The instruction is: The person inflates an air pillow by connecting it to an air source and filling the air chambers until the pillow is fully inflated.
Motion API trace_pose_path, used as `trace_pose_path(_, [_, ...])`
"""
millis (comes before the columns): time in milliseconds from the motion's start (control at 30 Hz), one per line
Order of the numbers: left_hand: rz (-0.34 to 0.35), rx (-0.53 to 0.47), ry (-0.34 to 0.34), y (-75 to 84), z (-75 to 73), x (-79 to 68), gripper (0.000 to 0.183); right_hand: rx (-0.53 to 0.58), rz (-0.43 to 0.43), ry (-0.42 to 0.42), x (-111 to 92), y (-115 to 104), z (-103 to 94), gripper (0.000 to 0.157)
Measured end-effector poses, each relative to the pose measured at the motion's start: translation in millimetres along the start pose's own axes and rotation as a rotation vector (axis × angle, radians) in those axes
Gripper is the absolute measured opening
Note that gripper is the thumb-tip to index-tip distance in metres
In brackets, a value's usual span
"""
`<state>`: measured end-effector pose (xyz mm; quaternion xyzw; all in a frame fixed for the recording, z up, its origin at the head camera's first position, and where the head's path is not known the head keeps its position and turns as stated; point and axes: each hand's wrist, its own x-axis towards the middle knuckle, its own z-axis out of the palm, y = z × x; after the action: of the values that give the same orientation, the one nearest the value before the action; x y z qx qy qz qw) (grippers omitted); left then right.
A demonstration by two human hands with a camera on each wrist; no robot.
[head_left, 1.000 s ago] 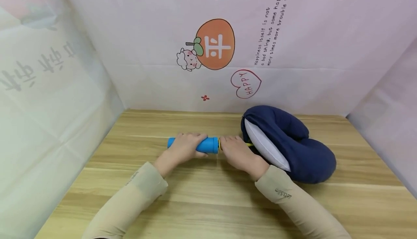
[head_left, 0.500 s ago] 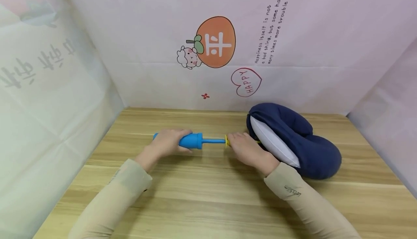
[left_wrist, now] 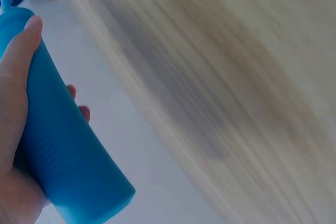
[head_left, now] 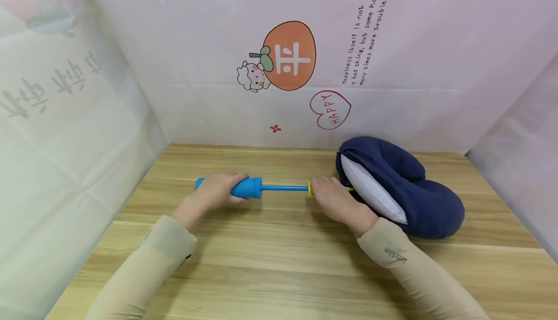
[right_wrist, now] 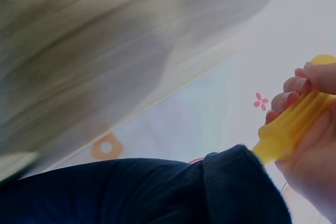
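A blue hand pump (head_left: 248, 188) lies horizontally across the middle of the head view. My left hand (head_left: 214, 191) wraps around its barrel, which the left wrist view also shows in the palm (left_wrist: 68, 135). A thin blue rod (head_left: 284, 188) stretches out of the barrel toward my right hand (head_left: 336, 198). That hand grips the ribbed yellow handle (right_wrist: 299, 119) of the pump. The handle's narrow yellow end points to a navy U-shaped neck pillow (head_left: 429, 204), at its opening with a white-grey inner part (head_left: 370, 187). Whether the tip is inside is hidden.
Everything is over a wood-grain table (head_left: 279, 266). A white printed cloth (head_left: 209, 112) hangs behind the table, and pale cloth walls stand at the left and right. The pillow sits toward the back right.
My left hand has drawn the barrel leftward, away from the right hand, so a long stretch of rod now shows. My right hand and the pillow have shifted slightly right.
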<state>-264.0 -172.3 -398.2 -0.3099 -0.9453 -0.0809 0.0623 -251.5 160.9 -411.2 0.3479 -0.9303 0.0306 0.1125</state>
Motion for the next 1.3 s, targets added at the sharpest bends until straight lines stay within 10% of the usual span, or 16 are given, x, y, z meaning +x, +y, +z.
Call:
trace_pose_path(733, [0.049,0.064,-0.135,67.5,13.8,36.4,0.058,-0.025,-0.002,-0.062,13.7,-37.2,10.0,0.016])
trace_pose_path(1300, [0.02,-0.019,-0.109,37.8,9.7,28.5,0.06,0.016,-0.041,-0.006,0.8,-6.8,2.2,0.016])
